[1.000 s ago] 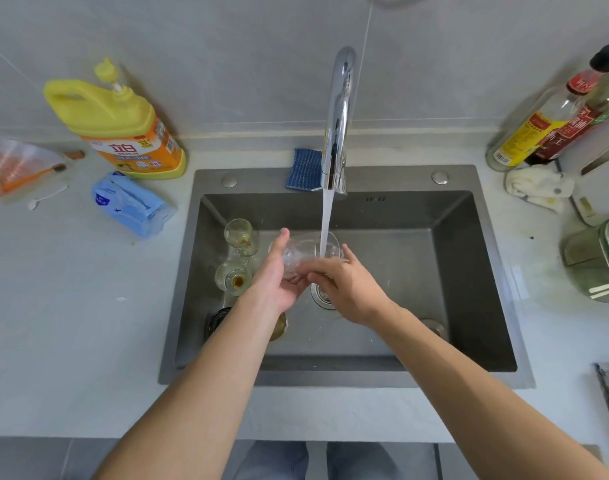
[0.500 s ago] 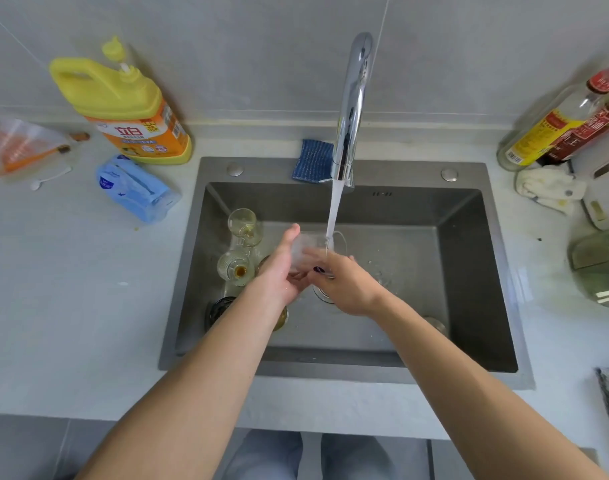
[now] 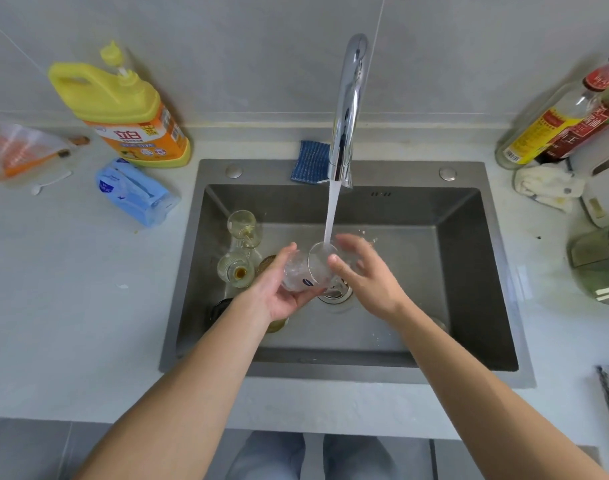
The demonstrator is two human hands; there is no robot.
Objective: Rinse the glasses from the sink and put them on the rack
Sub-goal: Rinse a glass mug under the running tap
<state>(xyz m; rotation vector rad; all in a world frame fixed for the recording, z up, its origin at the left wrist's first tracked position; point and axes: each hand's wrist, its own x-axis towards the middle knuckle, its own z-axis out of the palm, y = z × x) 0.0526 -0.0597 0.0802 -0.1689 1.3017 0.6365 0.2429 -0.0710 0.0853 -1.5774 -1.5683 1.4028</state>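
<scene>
Countertop [image 3: 71,323]: grey, carrying a recessed steel sink [image 3: 331,372] at centre. No rack can be identified in view, so which way the carry will go cannot be told.

Faucet [image 3: 348,109]: at the sink's back edge, running; the stream [image 3: 332,213] falls into the basin's middle.

Detergent jug [image 3: 123,109]: by the sink's back-left corner. Oil bottles [image 3: 545,126] stand by the back-right corner.

Clear tumbler [image 3: 308,271]: held above the drain [image 3: 334,294], tilted, long axis running from the left palm toward the back right, mouth under the stream.

Left hand [image 3: 279,292]: cups the tumbler from below, fingers curled round its body. It is the carrying hand.

Right hand [image 3: 369,275]: just right of the mouth, fingers spread and straight, thumb at the rim, gripping nothing.

Unrinsed glasses crowd the basin's left wall: a stemmed glass [image 3: 242,225], a ribbed glass [image 3: 235,270] and a dark one [image 3: 221,308], right beside the left wrist. Judgement: lifting out leftward risks knocking them; rightward looks free
</scene>
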